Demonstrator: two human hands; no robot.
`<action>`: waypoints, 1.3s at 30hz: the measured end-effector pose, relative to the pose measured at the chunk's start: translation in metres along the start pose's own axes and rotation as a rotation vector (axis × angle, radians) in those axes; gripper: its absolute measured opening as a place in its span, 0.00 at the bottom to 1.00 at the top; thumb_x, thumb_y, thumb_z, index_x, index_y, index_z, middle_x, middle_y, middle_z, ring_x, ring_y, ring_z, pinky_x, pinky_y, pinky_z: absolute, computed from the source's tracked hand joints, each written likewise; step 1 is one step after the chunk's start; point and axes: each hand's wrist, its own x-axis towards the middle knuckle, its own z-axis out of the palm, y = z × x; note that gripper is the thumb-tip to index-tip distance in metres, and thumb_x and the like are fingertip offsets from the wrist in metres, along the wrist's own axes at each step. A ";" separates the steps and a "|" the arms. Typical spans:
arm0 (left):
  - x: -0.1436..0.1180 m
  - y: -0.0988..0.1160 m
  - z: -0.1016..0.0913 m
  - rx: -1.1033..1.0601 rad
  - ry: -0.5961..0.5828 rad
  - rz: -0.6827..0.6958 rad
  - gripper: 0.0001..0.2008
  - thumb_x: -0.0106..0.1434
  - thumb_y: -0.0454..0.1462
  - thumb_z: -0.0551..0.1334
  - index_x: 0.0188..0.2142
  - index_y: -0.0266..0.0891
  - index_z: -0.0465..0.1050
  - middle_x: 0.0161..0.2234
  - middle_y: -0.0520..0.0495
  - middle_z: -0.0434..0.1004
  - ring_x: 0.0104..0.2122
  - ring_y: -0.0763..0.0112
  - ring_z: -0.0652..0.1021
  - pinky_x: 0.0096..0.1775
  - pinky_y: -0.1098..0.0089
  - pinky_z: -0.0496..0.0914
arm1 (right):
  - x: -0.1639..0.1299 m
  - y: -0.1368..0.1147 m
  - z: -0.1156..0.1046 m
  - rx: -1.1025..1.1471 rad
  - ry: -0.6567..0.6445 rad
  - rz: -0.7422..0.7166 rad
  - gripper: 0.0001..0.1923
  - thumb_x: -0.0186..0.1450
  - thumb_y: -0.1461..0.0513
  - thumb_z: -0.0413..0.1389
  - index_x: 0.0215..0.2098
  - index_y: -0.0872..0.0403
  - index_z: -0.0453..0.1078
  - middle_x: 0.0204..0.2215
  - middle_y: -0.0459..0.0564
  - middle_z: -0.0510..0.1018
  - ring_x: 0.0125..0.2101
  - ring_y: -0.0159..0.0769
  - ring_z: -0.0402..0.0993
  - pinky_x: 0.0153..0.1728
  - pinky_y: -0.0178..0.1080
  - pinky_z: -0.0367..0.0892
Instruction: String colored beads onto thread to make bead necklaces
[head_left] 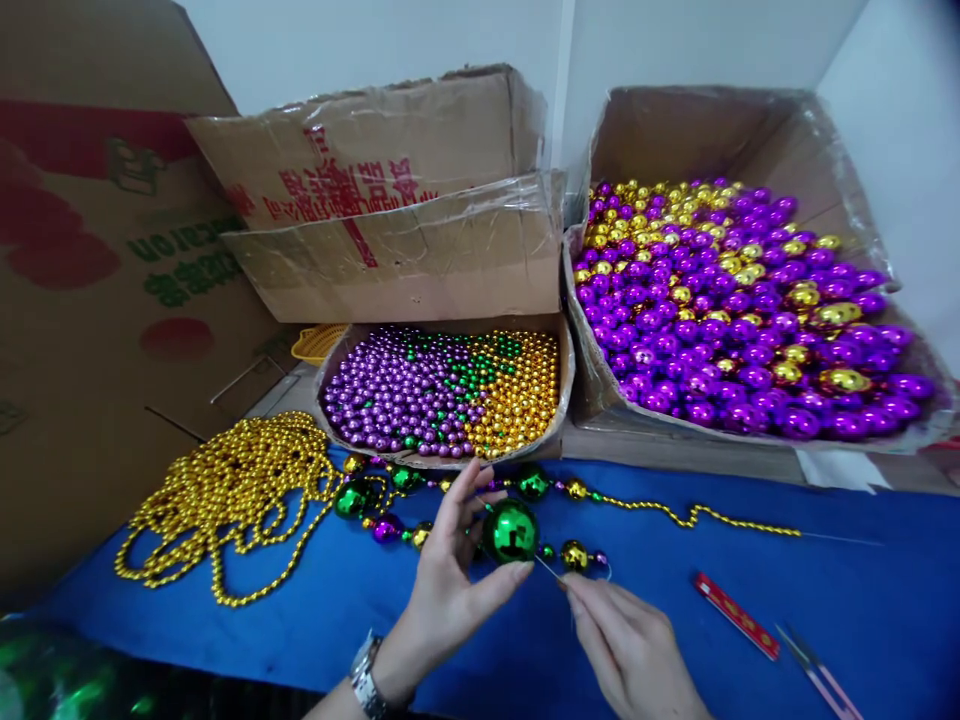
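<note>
Red strip [736,615] and snips [817,674] on blue cloth [862,590]

Mirror-bright beads, dull cardboard

Your left hand [450,575] holds a green ball [511,531] with a glossy, metallic-looking finish; the gold bead strands [232,495] shine the same way. The table cover [825,600] looks like matt blue cloth, the boxes [420,250] are rough brown cardboard under glossy tape, and your wristwatch [365,680] looks like polished metal.
</note>
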 end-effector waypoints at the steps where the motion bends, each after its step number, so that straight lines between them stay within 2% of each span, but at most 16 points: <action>1: -0.001 0.000 0.000 -0.002 -0.034 0.004 0.45 0.48 0.29 0.70 0.62 0.52 0.53 0.62 0.43 0.55 0.55 0.52 0.67 0.52 0.59 0.67 | 0.000 0.000 0.000 0.014 0.004 0.009 0.13 0.68 0.67 0.44 0.46 0.55 0.67 0.30 0.51 0.78 0.29 0.36 0.77 0.33 0.36 0.72; 4: 0.009 0.010 -0.007 0.066 -0.122 0.071 0.41 0.52 0.31 0.69 0.62 0.50 0.54 0.62 0.43 0.54 0.56 0.53 0.66 0.55 0.59 0.63 | 0.000 0.003 -0.002 0.074 0.016 0.069 0.11 0.68 0.66 0.44 0.38 0.54 0.68 0.25 0.49 0.75 0.27 0.35 0.75 0.32 0.34 0.72; 6: 0.030 0.020 -0.016 0.210 -0.113 0.134 0.31 0.58 0.33 0.64 0.59 0.46 0.59 0.58 0.42 0.63 0.54 0.56 0.68 0.54 0.61 0.63 | -0.001 0.006 -0.008 0.077 0.032 0.088 0.10 0.69 0.66 0.44 0.35 0.53 0.67 0.23 0.47 0.73 0.26 0.34 0.75 0.30 0.33 0.71; 8: 0.062 0.030 -0.026 0.445 -0.098 0.188 0.22 0.61 0.35 0.60 0.55 0.43 0.65 0.50 0.42 0.72 0.48 0.59 0.73 0.50 0.64 0.66 | -0.003 0.010 -0.013 0.058 0.052 0.093 0.10 0.69 0.65 0.45 0.37 0.53 0.67 0.25 0.48 0.74 0.27 0.34 0.75 0.29 0.32 0.71; 9: 0.079 0.033 -0.030 0.585 -0.139 0.208 0.18 0.61 0.36 0.59 0.52 0.42 0.69 0.47 0.42 0.75 0.45 0.60 0.74 0.48 0.65 0.66 | -0.003 0.011 -0.016 0.049 0.060 0.098 0.10 0.69 0.65 0.45 0.40 0.53 0.67 0.27 0.49 0.75 0.27 0.34 0.75 0.28 0.32 0.71; 11: 0.112 0.035 -0.034 0.849 -0.354 0.196 0.12 0.61 0.36 0.58 0.43 0.41 0.75 0.41 0.43 0.77 0.40 0.61 0.76 0.43 0.66 0.66 | -0.004 0.012 -0.020 0.036 0.076 0.113 0.10 0.70 0.63 0.45 0.42 0.53 0.68 0.27 0.49 0.75 0.26 0.33 0.75 0.27 0.31 0.70; 14: 0.149 0.027 -0.033 0.919 -0.572 0.146 0.05 0.50 0.33 0.65 0.29 0.42 0.78 0.28 0.49 0.79 0.28 0.65 0.76 0.35 0.71 0.66 | -0.005 0.012 -0.022 0.028 0.091 0.135 0.11 0.70 0.62 0.44 0.42 0.53 0.68 0.24 0.47 0.73 0.24 0.33 0.74 0.25 0.31 0.69; 17: 0.164 0.015 -0.030 0.897 -0.616 0.129 0.07 0.44 0.30 0.66 0.24 0.43 0.77 0.24 0.52 0.78 0.25 0.68 0.75 0.32 0.73 0.65 | -0.007 0.013 -0.021 0.036 0.097 0.145 0.12 0.70 0.62 0.43 0.42 0.53 0.68 0.25 0.47 0.74 0.24 0.33 0.74 0.26 0.31 0.70; 19: 0.162 0.013 -0.029 0.880 -0.573 0.133 0.06 0.47 0.31 0.65 0.25 0.42 0.77 0.25 0.50 0.78 0.27 0.67 0.75 0.33 0.72 0.65 | -0.008 0.014 -0.020 0.041 0.097 0.159 0.11 0.70 0.62 0.43 0.42 0.52 0.67 0.26 0.47 0.74 0.26 0.33 0.75 0.26 0.30 0.70; 22: 0.145 0.018 -0.025 0.788 -0.448 0.112 0.08 0.56 0.36 0.61 0.36 0.40 0.76 0.33 0.46 0.78 0.31 0.66 0.75 0.35 0.70 0.66 | -0.009 0.015 -0.021 0.052 0.099 0.184 0.11 0.70 0.63 0.44 0.42 0.52 0.68 0.25 0.47 0.74 0.26 0.33 0.75 0.27 0.31 0.69; 24: 0.128 0.024 -0.021 0.490 -0.349 -0.007 0.11 0.61 0.39 0.58 0.42 0.39 0.73 0.36 0.45 0.77 0.31 0.68 0.75 0.33 0.70 0.68 | -0.008 0.014 -0.022 0.073 0.096 0.191 0.10 0.70 0.63 0.44 0.41 0.52 0.67 0.25 0.47 0.73 0.25 0.33 0.74 0.27 0.31 0.69; 27: 0.102 0.031 -0.010 -0.082 -0.256 -0.249 0.10 0.62 0.40 0.60 0.42 0.39 0.70 0.36 0.45 0.76 0.31 0.72 0.76 0.32 0.73 0.69 | -0.004 0.011 -0.023 0.108 0.091 0.184 0.10 0.69 0.65 0.45 0.41 0.52 0.67 0.25 0.47 0.73 0.24 0.32 0.73 0.26 0.32 0.68; 29: 0.090 0.030 -0.004 -0.267 -0.237 -0.342 0.09 0.62 0.38 0.61 0.41 0.37 0.70 0.37 0.44 0.76 0.31 0.72 0.76 0.32 0.74 0.69 | -0.002 0.009 -0.023 0.117 0.098 0.169 0.09 0.69 0.65 0.45 0.40 0.52 0.67 0.26 0.47 0.73 0.25 0.33 0.72 0.27 0.33 0.67; 33: 0.077 0.023 0.003 -0.377 -0.217 -0.412 0.07 0.62 0.37 0.61 0.40 0.36 0.70 0.36 0.43 0.75 0.30 0.74 0.76 0.31 0.75 0.70 | -0.001 0.007 -0.022 0.102 0.106 0.143 0.08 0.68 0.67 0.46 0.39 0.53 0.67 0.28 0.48 0.74 0.27 0.33 0.73 0.31 0.33 0.68; 39: 0.072 0.010 0.005 -0.386 -0.185 -0.386 0.09 0.60 0.34 0.64 0.40 0.37 0.72 0.33 0.47 0.74 0.30 0.76 0.75 0.32 0.76 0.70 | -0.006 0.008 -0.023 0.094 0.099 0.149 0.09 0.68 0.67 0.46 0.40 0.53 0.67 0.28 0.48 0.74 0.27 0.34 0.73 0.33 0.34 0.69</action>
